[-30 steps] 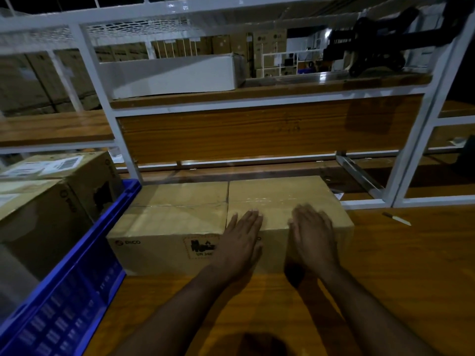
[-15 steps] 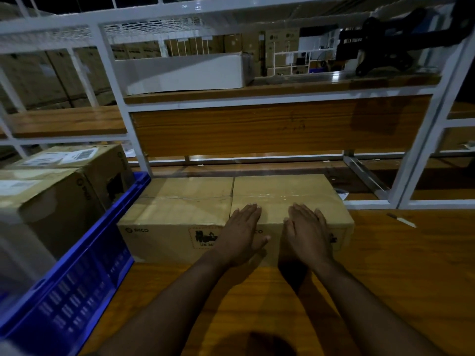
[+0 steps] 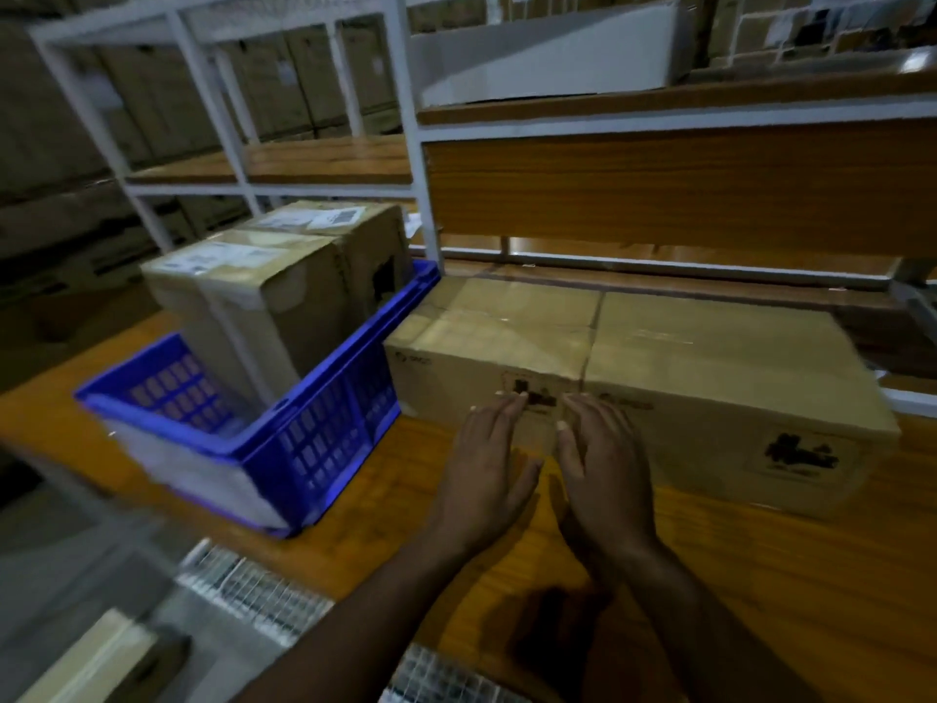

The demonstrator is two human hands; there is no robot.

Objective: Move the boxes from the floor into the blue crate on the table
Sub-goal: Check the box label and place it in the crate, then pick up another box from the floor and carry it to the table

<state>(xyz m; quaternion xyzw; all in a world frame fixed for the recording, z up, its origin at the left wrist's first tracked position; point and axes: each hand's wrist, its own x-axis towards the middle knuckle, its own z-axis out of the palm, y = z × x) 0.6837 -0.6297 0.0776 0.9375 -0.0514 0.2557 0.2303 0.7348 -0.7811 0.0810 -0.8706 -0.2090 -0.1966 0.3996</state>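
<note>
The blue crate [image 3: 324, 438] stands on the wooden table [image 3: 760, 575] at the left, holding two upright cardboard boxes [image 3: 263, 307], one behind the other. To its right a long pair of cardboard boxes [image 3: 659, 357] lies side by side on the table. My left hand [image 3: 489, 469] and my right hand [image 3: 603, 464] hover with straight fingers in front of these boxes, fingertips at their near face. Neither hand holds anything.
A white metal rack [image 3: 416, 144] with wooden shelves rises behind the table. A long white box [image 3: 547, 58] lies on the upper shelf. A metal grating [image 3: 253, 591] shows below the table's near edge, and a pale box corner [image 3: 81, 662] sits at the bottom left.
Both hands have slid back off the top of the right box and toward the seam between the boxes. The view has swung left, bringing the blue crate fully into sight.
</note>
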